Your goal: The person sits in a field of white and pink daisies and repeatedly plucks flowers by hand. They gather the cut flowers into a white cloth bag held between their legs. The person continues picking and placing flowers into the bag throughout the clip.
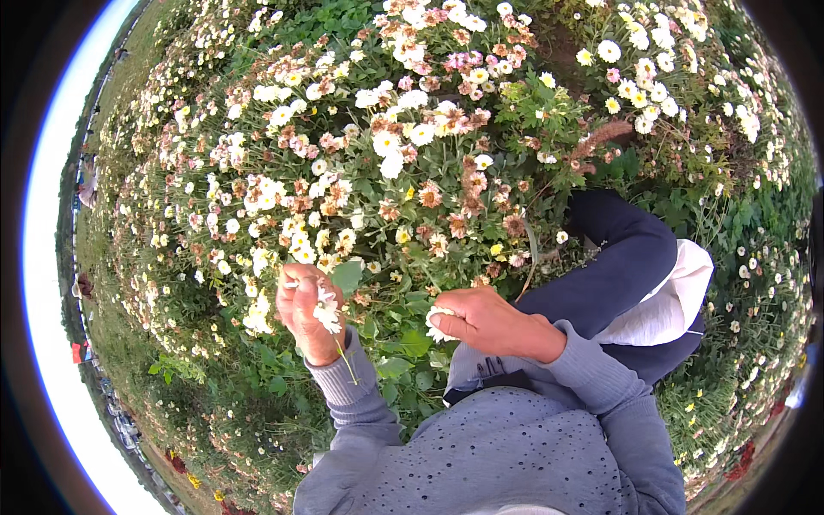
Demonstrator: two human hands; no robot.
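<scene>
My left hand (pixel 306 315) is curled around several white chrysanthemum heads (pixel 327 313) in front of the bushes. A thin green stem (pixel 348 365) hangs down from it over the wrist, and a broad green leaf (pixel 347 277) shows just beside the fingers. To the right, at about the same height, my right hand (pixel 489 322) is closed over a white flower head (pixel 439 327); more of what it grips is hidden under the fingers. Beyond both hands grow dense chrysanthemum bushes (pixel 386 151), with white, yellow-centred, pinkish and withered brown blooms.
My bent leg in dark trousers (pixel 605 270) reaches into the plants at right. White cloth (pixel 663 299) lies against it. Low leafy plants (pixel 412 360) fill the ground between my arms. Brown, fuzzy seed heads (pixel 602 138) lean near the knee. Red flowers (pixel 740 462) grow farther off.
</scene>
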